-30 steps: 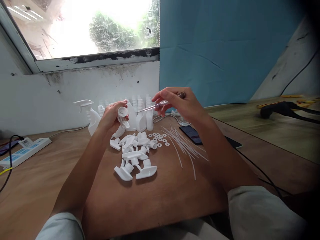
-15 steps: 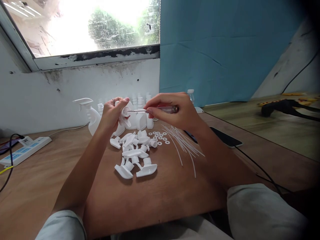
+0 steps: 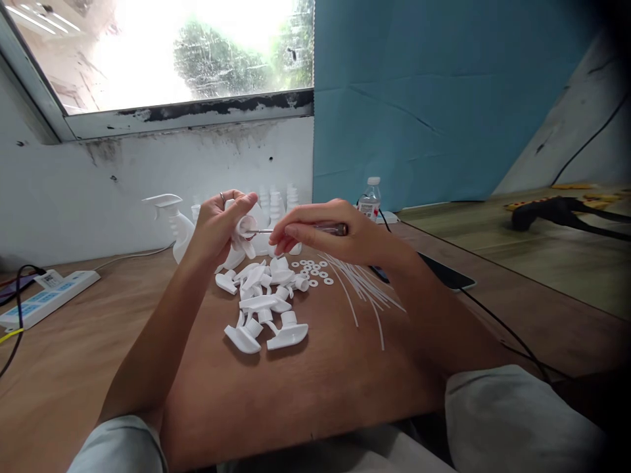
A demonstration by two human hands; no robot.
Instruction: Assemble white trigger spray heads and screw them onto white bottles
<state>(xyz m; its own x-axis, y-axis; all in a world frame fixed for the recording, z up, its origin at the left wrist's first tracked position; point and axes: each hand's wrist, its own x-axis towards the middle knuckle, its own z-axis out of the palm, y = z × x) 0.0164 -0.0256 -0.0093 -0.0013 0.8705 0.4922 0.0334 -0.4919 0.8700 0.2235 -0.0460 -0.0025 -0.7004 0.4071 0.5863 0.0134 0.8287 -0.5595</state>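
Note:
My left hand [image 3: 219, 226] is closed around a white spray trigger head [image 3: 245, 226], its round collar facing right. In my right hand [image 3: 325, 230] is a screwdriver [image 3: 332, 229] with a clear handle. The thin metal shaft points left, and its tip is at the collar's opening; how deep it reaches I cannot tell. Below my hands lie several loose white spray trigger heads [image 3: 266, 303] in a pile. Several small white ring washers [image 3: 315, 270] are to the right of them, and beside those a spread of thin white tubes [image 3: 359, 282].
White bottles [image 3: 277, 207] stand against the wall, with a complete spray bottle [image 3: 170, 220] at their left. A small clear bottle [image 3: 371, 199] is behind my right hand. A phone [image 3: 446, 271] with a cable lies at right, a power strip [image 3: 49, 299] at left.
My right hand and the screwdriver have moved down and slightly left. The spray trigger head has tilted so its collar opening shows more. The clear bottle behind has come into fuller view.

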